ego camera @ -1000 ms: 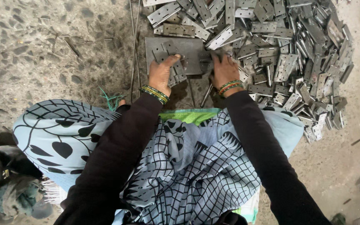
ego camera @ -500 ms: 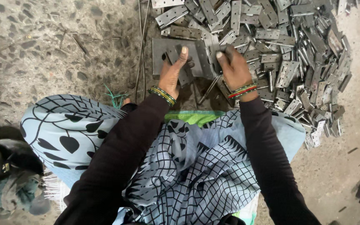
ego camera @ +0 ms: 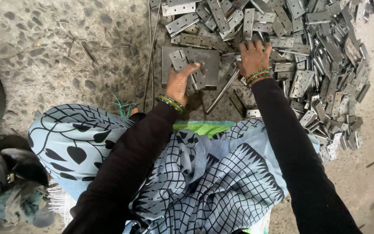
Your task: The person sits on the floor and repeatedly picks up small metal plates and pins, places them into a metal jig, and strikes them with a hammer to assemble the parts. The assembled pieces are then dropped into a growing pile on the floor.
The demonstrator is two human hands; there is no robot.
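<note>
- The left hand rests on a small grey metal hinge, which lies on a flat grey square steel plate on the speckled stone floor.
- The right hand lies to the right of that plate, on the near edge of a large heap of grey metal hinges.
- The heap extends ahead and to the right of both hands.
- A thin grey metal rod lies slanted between the hands.
- Two long thin wires lie left of the left hand.
</note>
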